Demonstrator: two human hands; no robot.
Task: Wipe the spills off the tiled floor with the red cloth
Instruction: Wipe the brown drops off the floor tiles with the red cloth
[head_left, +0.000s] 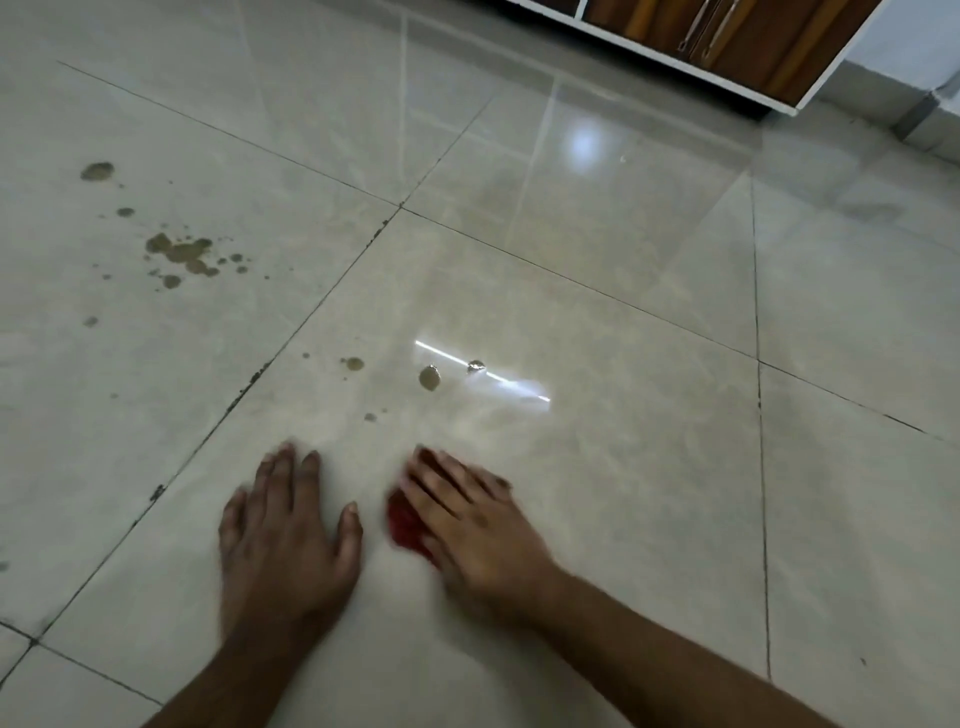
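My right hand (475, 525) lies flat over the red cloth (405, 522) and presses it onto the glossy beige tiled floor (623, 467); only the cloth's left edge shows from under the palm. Flat on the tile just left of it rests my left hand (288, 540), fingers spread and holding nothing. Small brown spill drops (429, 378) lie a short way beyond my fingertips. A larger cluster of brown splatter (182, 254) sits on the neighbouring tile at far left. The right hand is motion-blurred.
A wooden cabinet (727, 47) with a white frame and metal handles stands at the top right. A grey wall base (919, 119) runs beside it. Dark grout lines cross the floor, and a bright light reflection (483, 371) lies near the drops.
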